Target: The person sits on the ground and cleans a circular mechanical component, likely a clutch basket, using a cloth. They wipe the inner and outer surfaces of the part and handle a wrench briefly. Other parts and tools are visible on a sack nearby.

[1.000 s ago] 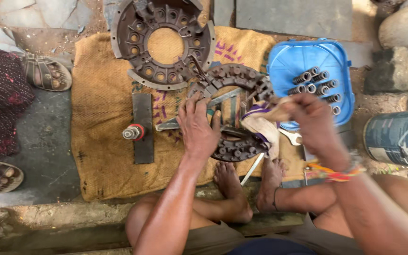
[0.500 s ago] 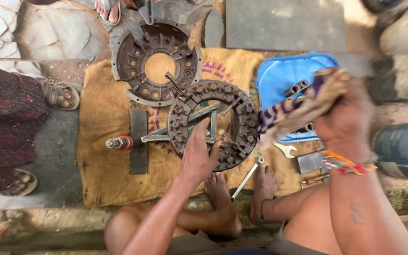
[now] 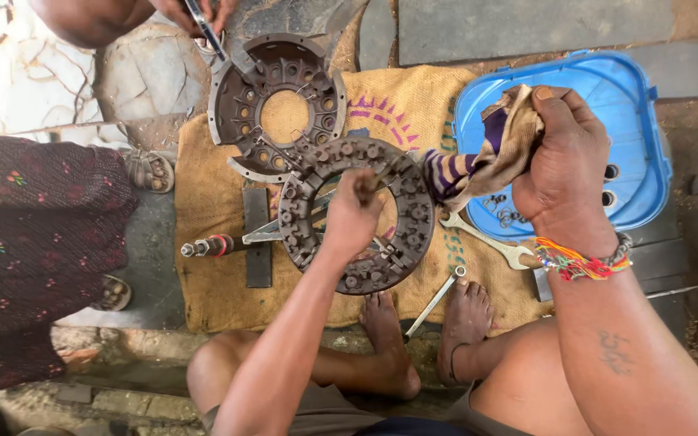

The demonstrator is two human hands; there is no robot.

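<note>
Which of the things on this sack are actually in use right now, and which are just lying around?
In use:
- round metal plate, under the left hand
- striped rag, in the grip of the right hand

Lying about:
- second metal plate, farther back
- open wrench
- thin wrench by the feet
- blue tub
- flat metal bar

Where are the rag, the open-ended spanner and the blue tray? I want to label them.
rag [image 3: 498, 149], head view, on the tan folds beside the right hand [image 3: 567, 161].
open-ended spanner [image 3: 486, 241], head view, mid-shank.
blue tray [image 3: 632, 97], head view, bare floor near its right wall.
</note>
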